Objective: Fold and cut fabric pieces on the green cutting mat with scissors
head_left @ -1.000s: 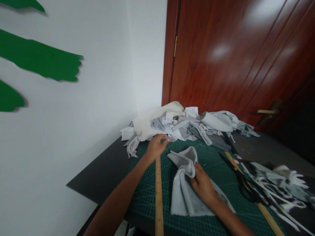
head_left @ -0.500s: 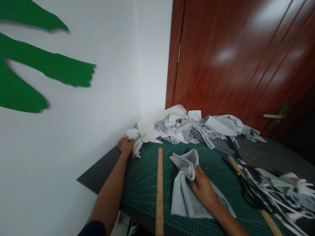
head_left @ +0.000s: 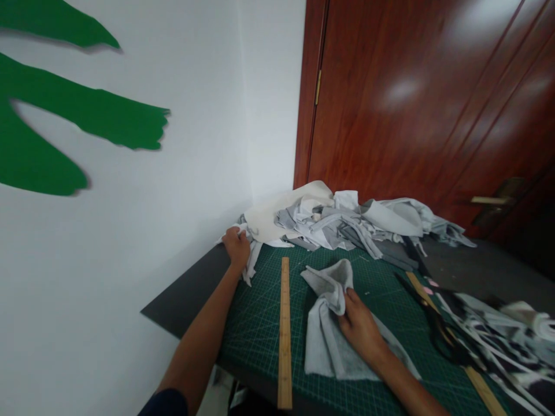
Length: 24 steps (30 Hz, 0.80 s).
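The grey cloth (head_left: 326, 346) is a soft, felt-like piece, pale grey, flat and roughly square at its lower part and gathered into loose folds at the top, where one flap stands up. It lies on the green cutting mat (head_left: 255, 329) near the middle of the counter's (head_left: 182, 300) near edge. The right hand (head_left: 359, 329) rests on its right half. Its fingers (head_left: 348, 300) lie close together with their tips against the gathered folds; whether they pinch the cloth or only press it I cannot tell.

The left hand (head_left: 237, 245) is at the far left corner of the mat, its fingers curled shut round a white scrap (head_left: 250, 267) that hangs from the left end of the scrap pile (head_left: 342, 222). That pile of white and grey offcuts runs along the counter's far edge, in front of the brown door (head_left: 411, 104).

A wooden ruler (head_left: 285, 335) lies on the mat just left of the grey cloth, apart from it; its markings and the mat's grid print are too blurred to read. Black scissors (head_left: 436, 326) lie near the right edge.

Half a second ago the left hand sat lower at the pile's end; it has since moved slightly inward and up. A second ago it was at the ruler's far end. The right hand has stayed on the cloth.
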{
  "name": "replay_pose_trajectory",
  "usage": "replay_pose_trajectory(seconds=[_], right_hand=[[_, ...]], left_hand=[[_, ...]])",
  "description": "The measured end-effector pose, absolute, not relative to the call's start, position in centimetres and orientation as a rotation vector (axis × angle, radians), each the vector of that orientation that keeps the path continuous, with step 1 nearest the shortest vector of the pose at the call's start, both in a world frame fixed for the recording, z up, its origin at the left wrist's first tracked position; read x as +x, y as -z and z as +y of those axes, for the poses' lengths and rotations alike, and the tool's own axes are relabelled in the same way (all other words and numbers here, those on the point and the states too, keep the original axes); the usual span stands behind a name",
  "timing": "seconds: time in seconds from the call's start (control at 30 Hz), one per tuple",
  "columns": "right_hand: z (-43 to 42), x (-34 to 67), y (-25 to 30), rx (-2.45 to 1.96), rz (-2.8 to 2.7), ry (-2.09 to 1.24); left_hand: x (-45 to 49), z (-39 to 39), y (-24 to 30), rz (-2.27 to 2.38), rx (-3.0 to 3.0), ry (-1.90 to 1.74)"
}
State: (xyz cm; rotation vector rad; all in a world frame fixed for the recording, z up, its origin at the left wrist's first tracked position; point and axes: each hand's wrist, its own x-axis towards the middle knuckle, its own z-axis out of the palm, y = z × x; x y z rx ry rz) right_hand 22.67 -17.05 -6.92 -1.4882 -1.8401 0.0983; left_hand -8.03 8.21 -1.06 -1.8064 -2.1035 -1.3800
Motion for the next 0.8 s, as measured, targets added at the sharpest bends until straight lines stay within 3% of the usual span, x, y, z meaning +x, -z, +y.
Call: replay_pose_trajectory(seconds=[0.43,0.63,0.8], right_hand=[[-17.1,22.9,6.8,-1.462,-1.828,-0.121],[-17.1,22.9,6.6,-1.472,-1.846,-0.121],[-17.2,22.9,6.5,-1.469,-1.834,-0.123]], left_hand=[[-8.8,6.4,-0.7,-2.025,-1.828,1.260],[-8.2,5.8,-0.5,-1.997,-2.480,0.489],[-8.0,5.9,1.0,-2.076,-2.458,0.347]])
